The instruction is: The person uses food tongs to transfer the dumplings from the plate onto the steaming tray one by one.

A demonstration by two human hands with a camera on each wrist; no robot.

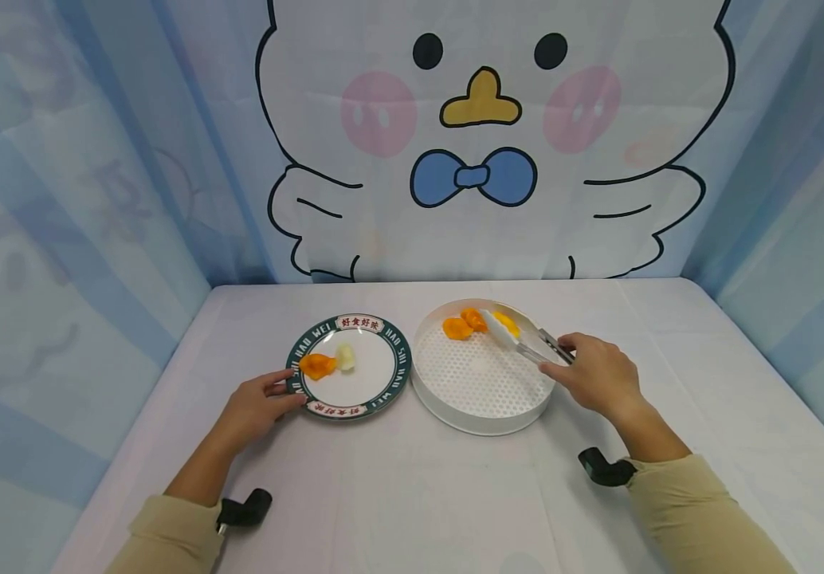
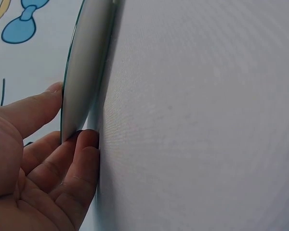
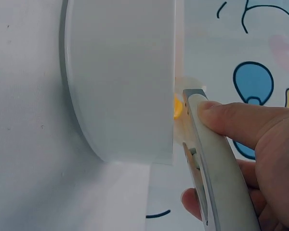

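My left hand point(image 1: 250, 410) pinches the near-left rim of a round white plate point(image 1: 365, 387) with a dark green lettered border. In the left wrist view the thumb lies on the rim, the fingers point(image 2: 70, 161) under it. An orange piece point(image 1: 317, 366) and a pale yellow piece point(image 1: 344, 357) lie side by side on the plate. My right hand point(image 1: 602, 375) grips tongs point(image 1: 504, 332) with pale tips, which reach down into a round white steamer basket point(image 1: 484, 422). Inside, orange pieces point(image 1: 457, 328) and a yellow piece point(image 1: 507, 323) lie near the far wall. Whether the tips hold a piece, I cannot tell.
Plate and basket stand close together on a white-covered table point(image 1: 412, 494). A cloth backdrop point(image 1: 476, 231) with a cartoon figure hangs behind the far edge, and curtains point(image 1: 60, 279) flank both sides.
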